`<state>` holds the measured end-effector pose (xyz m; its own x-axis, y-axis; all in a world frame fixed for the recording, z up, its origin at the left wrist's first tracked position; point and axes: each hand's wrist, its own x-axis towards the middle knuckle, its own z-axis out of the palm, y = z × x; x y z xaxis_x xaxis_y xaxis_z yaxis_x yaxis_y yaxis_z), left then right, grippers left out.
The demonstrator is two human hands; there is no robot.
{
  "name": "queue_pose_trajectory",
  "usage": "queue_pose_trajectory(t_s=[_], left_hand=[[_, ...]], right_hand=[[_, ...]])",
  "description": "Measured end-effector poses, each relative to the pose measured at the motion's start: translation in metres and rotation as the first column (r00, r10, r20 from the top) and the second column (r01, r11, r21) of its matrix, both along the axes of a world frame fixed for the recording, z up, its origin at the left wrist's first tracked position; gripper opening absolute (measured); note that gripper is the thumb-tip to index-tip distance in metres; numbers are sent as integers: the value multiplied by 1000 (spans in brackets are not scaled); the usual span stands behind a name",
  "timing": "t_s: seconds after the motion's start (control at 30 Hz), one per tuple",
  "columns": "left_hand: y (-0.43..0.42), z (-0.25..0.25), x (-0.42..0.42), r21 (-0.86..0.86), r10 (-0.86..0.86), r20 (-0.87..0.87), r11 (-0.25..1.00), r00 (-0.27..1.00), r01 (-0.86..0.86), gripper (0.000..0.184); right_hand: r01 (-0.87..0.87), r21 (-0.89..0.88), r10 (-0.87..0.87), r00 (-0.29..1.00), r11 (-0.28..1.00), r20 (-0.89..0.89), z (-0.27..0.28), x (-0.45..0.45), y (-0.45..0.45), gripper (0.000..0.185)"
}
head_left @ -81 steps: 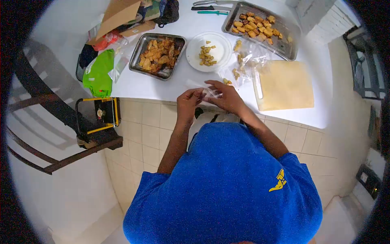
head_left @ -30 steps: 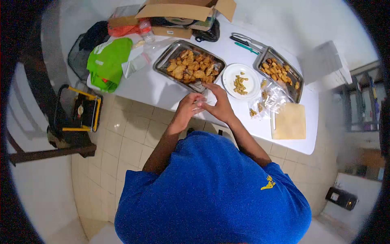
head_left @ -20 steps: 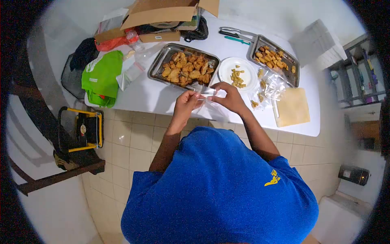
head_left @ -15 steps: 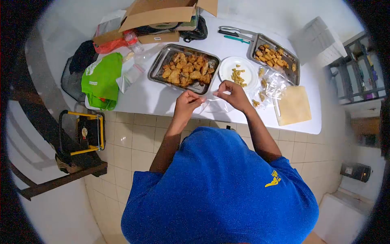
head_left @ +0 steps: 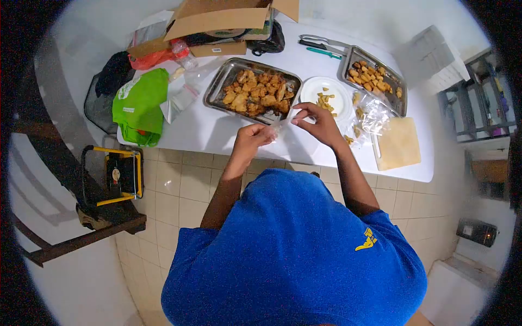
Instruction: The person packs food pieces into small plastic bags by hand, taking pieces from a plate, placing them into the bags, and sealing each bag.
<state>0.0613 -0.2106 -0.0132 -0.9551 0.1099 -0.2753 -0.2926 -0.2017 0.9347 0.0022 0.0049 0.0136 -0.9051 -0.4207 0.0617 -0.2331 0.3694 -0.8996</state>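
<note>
A clear plastic bag (head_left: 284, 125) stretches between my two hands over the table's front edge. My left hand (head_left: 252, 141) pinches one side of it, fingers closed. On the other side, the thumb and fingertips of my right hand (head_left: 322, 126) grip it higher up. Just beyond my hands is a metal tray (head_left: 215, 89) of browned, cooked chicken pieces (head_left: 255, 89). Behind my right hand sits a white plate (head_left: 310, 89) with small yellowish pieces (head_left: 326, 100) on it. The bag's contents, if any, cannot be made out.
A second tray (head_left: 401, 108) holds browned chunks, with knives (head_left: 326, 46) beside it. Filled clear bags (head_left: 375, 117) and a cutting board (head_left: 398, 144) lie right. Left are a green bag (head_left: 142, 106), a bottle (head_left: 182, 53) and an open cardboard box (head_left: 217, 22).
My right hand has lifted slightly, and my hands hold the plastic bag more upright and stretched between them. The whole view has shifted a little.
</note>
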Motion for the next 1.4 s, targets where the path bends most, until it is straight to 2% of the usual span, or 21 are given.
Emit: queue_pose_trajectory(t_s=[0.03,0.17,0.27,0.37,0.4,0.43,0.5,0.6,0.7,0.73,0.83,0.87,0.9,0.97,1.0,1.07,1.1,1.2,1.27,1.3,1.4], left_hand=[[-2,-3,0,-4,9,-10,1000,1000,-9,16],[-4,-12,-1,-96,-8,-54,995,999,2,15],[-6,-13,-3,-49,29,-32,998,999,-30,20],[-4,-17,-2,-79,67,-70,994,995,-72,13],[0,-13,-1,-28,63,-53,998,997,-64,13],[5,-8,0,23,55,-35,998,998,-54,15],[14,3,4,63,41,-23,997,999,-39,20],[20,7,7,19,4,-36,1000,999,-3,23],[13,-2,11,-79,-89,-30,993,996,87,21],[13,-4,12,-120,-114,-32,987,993,109,21],[16,1,16,-135,-114,-50,985,992,106,18],[16,3,17,-121,-100,-58,988,993,92,18],[15,3,18,-103,-92,-58,991,994,85,18],[10,2,18,-65,-71,-65,996,995,67,18],[10,7,20,-100,-48,-53,994,997,43,17],[1,1,18,-288,-107,-109,955,988,72,17],[-1,-3,17,-379,-139,-132,922,981,80,17],[-3,-9,14,-554,-140,-452,818,881,-155,18],[-3,-9,16,-620,-82,-580,690,811,-373,20],[-3,-8,17,-632,-67,-641,611,764,-477,22],[-2,-34,28,-439,309,-381,769,871,-465,33]], right_hand=[[41,37,-39,998,998,-45,-1,1,0,35],[-54,-59,58,996,997,68,-6,5,1,43],[69,3,-68,989,998,-135,-1,10,-6,38],[111,-20,-108,989,994,104,-1,17,-10,33],[56,-16,-54,994,998,98,-1,22,-15,24],[49,-14,-47,995,999,90,-1,27,-20,26],[62,5,-62,998,998,17,-13,28,-24,33],[188,40,-172,953,981,-251,-11,30,-20,47],[86,56,-55,908,995,-416,-3,30,-10,60],[45,12,-35,902,999,-431,1,32,-9,51],[-164,48,170,916,985,-363,-6,25,1,33],[-174,-8,164,945,985,-282,-10,24,2,17],[-165,-99,141,968,981,-209,-7,23,1,16],[-104,-140,88,990,985,-113,-8,22,2,16],[-60,-98,55,997,993,-53,-6,23,2,15],[20,-7,-20,998,1000,61,-2,25,2,13],[23,-16,-22,998,1000,61,-4,26,2,12],[0,-74,1,1000,997,8,-7,29,1,7],[-64,-151,50,994,987,-93,-1,38,-1,5],[-52,-128,32,987,990,-157,-1,41,-3,5],[6,-101,-41,938,995,-345,-9,52,-8,5]])
